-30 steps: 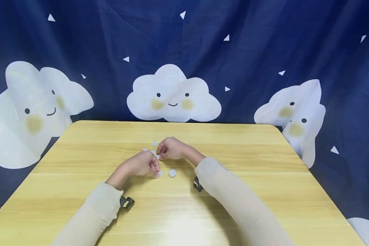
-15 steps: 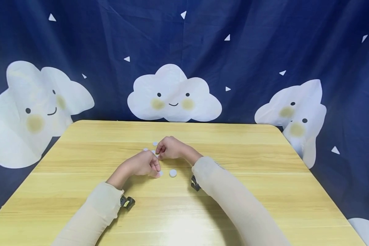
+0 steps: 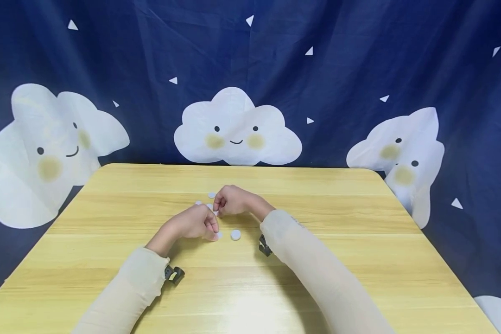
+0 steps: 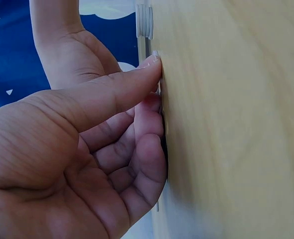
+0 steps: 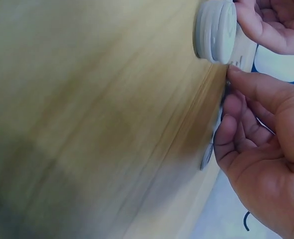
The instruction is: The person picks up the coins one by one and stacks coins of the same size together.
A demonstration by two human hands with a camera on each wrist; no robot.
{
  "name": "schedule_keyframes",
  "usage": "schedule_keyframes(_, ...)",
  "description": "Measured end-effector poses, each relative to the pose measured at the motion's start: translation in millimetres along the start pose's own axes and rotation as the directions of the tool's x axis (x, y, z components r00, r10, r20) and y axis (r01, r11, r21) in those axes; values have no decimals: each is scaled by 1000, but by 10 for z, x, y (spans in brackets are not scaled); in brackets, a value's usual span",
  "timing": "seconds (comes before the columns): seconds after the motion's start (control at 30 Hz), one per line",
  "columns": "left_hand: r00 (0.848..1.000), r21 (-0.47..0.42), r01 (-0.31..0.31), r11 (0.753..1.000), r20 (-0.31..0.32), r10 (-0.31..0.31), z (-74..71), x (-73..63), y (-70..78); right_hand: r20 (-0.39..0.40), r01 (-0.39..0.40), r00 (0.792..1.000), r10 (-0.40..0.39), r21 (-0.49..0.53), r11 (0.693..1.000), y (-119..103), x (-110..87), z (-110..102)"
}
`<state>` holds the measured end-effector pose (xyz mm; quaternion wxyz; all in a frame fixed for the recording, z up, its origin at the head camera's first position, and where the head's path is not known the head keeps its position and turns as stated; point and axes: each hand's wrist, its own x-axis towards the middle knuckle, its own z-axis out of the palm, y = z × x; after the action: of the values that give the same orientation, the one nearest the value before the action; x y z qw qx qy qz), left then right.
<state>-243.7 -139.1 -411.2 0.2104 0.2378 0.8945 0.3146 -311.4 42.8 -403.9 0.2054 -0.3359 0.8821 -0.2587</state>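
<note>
Dark-blue fabric backdrop, printed w/ white smiling clouds and small white triangles, hangs behind a pale yellow wood-grain table w/ rounded far corners. Small, round, flat white discs lie loose near table ctr., beyond the person's L hand; some are partly hidden by the hands. L hand, nearer the body, is curled low at the tabletop; its grip is a pinch, w/ a round white disc btwn. thumb and fingertip. R hand, farther fwd., bends inward w/ curled fingers at a second white disc; cannot tell whether it pinches this disc or merely touches it. Just beside the L hand, to its R, stands an upright stack of white discs, apart from both hands in head view; its layers show in both wrist views. Both forearms wear long cream sleeves, each w/ a black wrist-mounted device at the cuff. Bright glare lies on the near tabletop.
</note>
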Motion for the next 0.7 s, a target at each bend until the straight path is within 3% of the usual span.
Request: schedule_keyframes(0.7,1000,-9,14,1000,-5,-14,4,9,-2,-49,46,998,-44,52,998,52,-112,-43)
